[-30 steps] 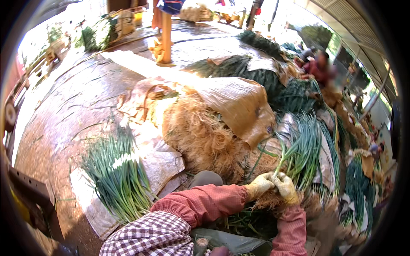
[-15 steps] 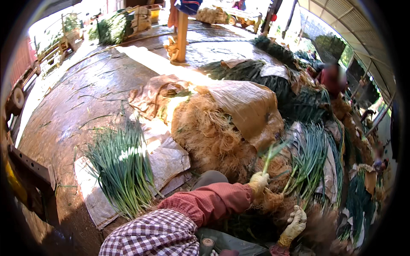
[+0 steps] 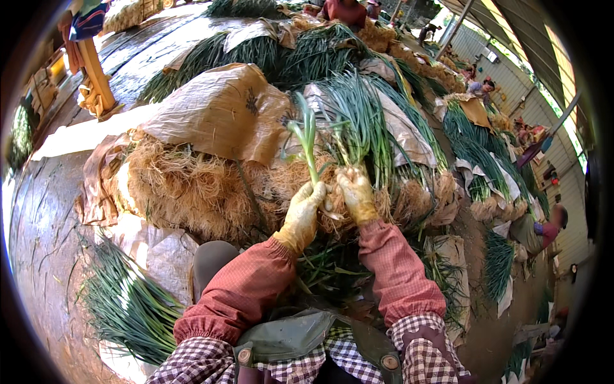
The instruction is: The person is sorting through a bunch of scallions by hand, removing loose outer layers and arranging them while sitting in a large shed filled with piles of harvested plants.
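My left hand (image 3: 303,216), in a yellowish, soiled glove, is closed around the lower stem of a green onion (image 3: 308,146), whose leaves point up and away. Close beside it on the right is my gloved right hand (image 3: 355,193), its fingers curled shut. What those fingers grip, if anything, is hidden. A pale strip shows between the hands, too small to name. Just beyond the right hand, a bunch of green onions (image 3: 366,121) lies with its leaves pointing away. Another pile of green onions (image 3: 125,301) rests at lower left on a pale sheet (image 3: 167,253).
A large heap with shaggy tan roots (image 3: 185,185) lies ahead under a tan sack (image 3: 214,112). Loose green leaves (image 3: 326,265) lie below my hands. More onion bundles (image 3: 470,137) line the right side, with people farther off. A wooden post (image 3: 97,80) stands at upper left.
The view has swung to the right. My right hand has come up from lower right, open before, and is now curled beside the left. The left still holds a green onion.
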`<act>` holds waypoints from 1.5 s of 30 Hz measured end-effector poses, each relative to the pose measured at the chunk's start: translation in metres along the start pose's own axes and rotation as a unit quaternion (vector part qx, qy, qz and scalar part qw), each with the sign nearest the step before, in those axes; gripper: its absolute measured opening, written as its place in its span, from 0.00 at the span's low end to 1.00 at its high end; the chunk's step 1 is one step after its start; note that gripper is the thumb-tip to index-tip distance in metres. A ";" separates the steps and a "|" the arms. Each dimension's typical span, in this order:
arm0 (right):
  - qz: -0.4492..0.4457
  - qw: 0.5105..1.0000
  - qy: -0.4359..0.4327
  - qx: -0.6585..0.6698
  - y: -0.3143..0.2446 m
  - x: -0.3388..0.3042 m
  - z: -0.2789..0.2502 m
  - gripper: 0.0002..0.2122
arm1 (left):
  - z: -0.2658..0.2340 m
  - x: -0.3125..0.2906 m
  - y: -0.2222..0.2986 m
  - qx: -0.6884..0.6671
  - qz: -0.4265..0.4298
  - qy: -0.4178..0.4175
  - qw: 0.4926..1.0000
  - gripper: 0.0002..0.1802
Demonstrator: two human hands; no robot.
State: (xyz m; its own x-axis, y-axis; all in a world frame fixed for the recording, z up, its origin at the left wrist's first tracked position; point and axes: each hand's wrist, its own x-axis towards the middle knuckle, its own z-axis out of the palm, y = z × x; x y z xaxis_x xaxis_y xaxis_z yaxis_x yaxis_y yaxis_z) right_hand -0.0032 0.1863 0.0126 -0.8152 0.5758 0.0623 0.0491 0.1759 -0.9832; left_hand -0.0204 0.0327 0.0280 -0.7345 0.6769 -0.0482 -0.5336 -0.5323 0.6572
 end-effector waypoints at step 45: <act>-0.001 0.994 -0.103 0.018 0.029 -0.120 -0.046 0.22 | -0.024 -0.026 -0.062 0.113 -0.109 0.042 0.987 0.14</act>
State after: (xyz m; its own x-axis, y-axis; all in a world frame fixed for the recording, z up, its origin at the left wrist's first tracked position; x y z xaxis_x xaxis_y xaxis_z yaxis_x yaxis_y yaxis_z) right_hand 0.1230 0.1593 -0.0159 -0.9166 0.3986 0.0313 0.0300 0.1467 -0.9887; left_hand 0.0219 0.0364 -0.0295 -0.6494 0.7136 -0.2627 -0.5830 -0.2454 0.7745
